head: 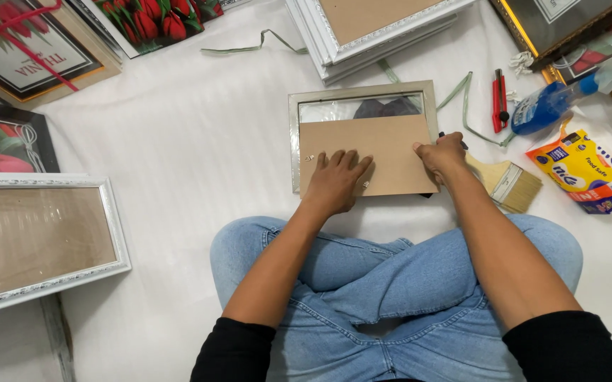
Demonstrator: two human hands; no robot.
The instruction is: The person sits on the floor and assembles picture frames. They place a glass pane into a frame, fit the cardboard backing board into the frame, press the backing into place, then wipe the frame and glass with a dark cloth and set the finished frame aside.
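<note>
Sliding the board down into the frame, left hand flat on it, right hand pinching its edge; needs a gentle, even push next.

A single view, from a camera worn on the person's head. It looks steeply down and slightly forward, over crossed legs in blue jeans, onto a floor covered in white sheeting. The view is close, within arm's reach: both forearms enter from the bottom edge and extend to the centre, where a silver picture frame lies. Other frames are cut off at the top and left edges.
</note>
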